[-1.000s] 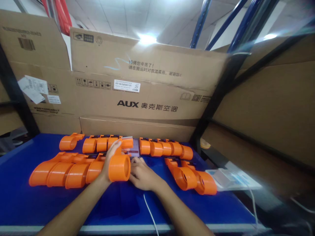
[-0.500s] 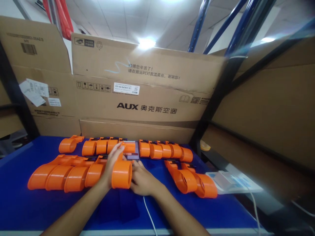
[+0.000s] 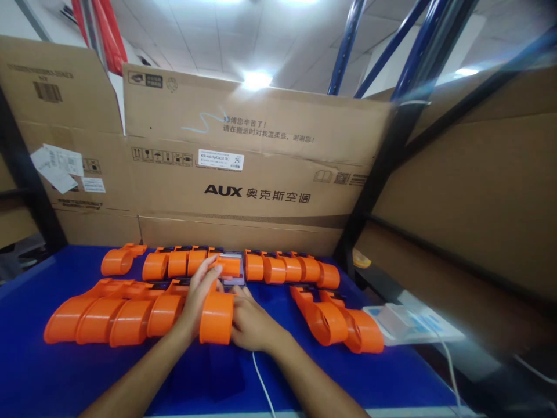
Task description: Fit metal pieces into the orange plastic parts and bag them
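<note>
My left hand (image 3: pixel 198 299) is closed around an orange plastic piece with a wide round cuff (image 3: pixel 216 318), held above the blue table. Its cuff faces me, while a second orange cylinder (image 3: pixel 229 267) shows at my left fingertips; whether both are one piece I cannot tell. My right hand (image 3: pixel 252 320) is closed against the right side of the cuff, its fingertips mostly hidden behind it. From under that hand a white cable (image 3: pixel 262 380) runs toward the near edge. What the right fingers grip is hidden. A phone-like screen (image 3: pixel 237 280) lies just behind the hands.
Similar orange pieces stand in rows at left (image 3: pixel 130 319), at the back (image 3: pixel 275 270) and at right (image 3: pixel 365 331). A white tray (image 3: pixel 439 331) with a cable sits at the right edge. A cardboard wall (image 3: pixel 256 168) and a dark rack post (image 3: pixel 369 186) bound the table.
The view has tilted slightly, so the scene sits a little lower and further left. Both hands keep nearly the same pose at the orange piece.
</note>
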A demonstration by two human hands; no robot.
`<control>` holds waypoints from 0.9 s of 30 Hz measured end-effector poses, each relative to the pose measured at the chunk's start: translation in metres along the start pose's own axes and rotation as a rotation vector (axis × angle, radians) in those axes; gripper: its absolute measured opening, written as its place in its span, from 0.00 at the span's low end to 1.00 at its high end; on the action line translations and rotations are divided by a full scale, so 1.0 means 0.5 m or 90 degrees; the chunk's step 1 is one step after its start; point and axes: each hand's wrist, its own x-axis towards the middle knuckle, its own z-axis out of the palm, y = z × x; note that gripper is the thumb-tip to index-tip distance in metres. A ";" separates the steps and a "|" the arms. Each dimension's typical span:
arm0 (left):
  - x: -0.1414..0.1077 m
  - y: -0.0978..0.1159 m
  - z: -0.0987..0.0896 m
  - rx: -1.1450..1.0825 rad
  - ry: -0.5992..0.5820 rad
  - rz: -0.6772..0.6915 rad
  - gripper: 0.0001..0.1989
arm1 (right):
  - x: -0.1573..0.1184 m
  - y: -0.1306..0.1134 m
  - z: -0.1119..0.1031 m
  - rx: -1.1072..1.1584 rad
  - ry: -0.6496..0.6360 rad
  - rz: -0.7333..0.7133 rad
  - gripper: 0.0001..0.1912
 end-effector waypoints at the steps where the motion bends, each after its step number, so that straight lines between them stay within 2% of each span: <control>1: 0.001 0.000 0.000 0.000 0.000 0.005 0.36 | -0.001 0.001 -0.004 0.005 0.004 0.000 0.04; 4: 0.001 -0.001 -0.001 0.001 -0.003 0.015 0.37 | -0.005 0.005 -0.016 0.016 0.044 0.023 0.06; 8: 0.000 -0.006 -0.005 0.017 -0.001 0.028 0.37 | -0.017 0.019 -0.028 0.048 0.149 0.090 0.06; 12: 0.005 -0.011 -0.008 0.039 0.003 0.045 0.36 | -0.026 0.039 -0.037 0.104 0.325 0.180 0.04; 15: 0.009 -0.016 -0.007 0.059 0.005 0.050 0.36 | -0.030 0.049 -0.046 0.152 0.480 0.251 0.07; 17: 0.011 -0.020 -0.006 0.069 -0.002 0.051 0.37 | -0.033 0.050 -0.054 0.168 0.551 0.276 0.11; 20: 0.010 -0.026 -0.003 0.086 -0.027 0.050 0.36 | -0.034 0.043 -0.064 0.148 0.566 0.276 0.14; 27: 0.005 -0.037 0.003 0.111 -0.087 0.041 0.35 | -0.029 0.026 -0.067 0.138 0.473 0.202 0.15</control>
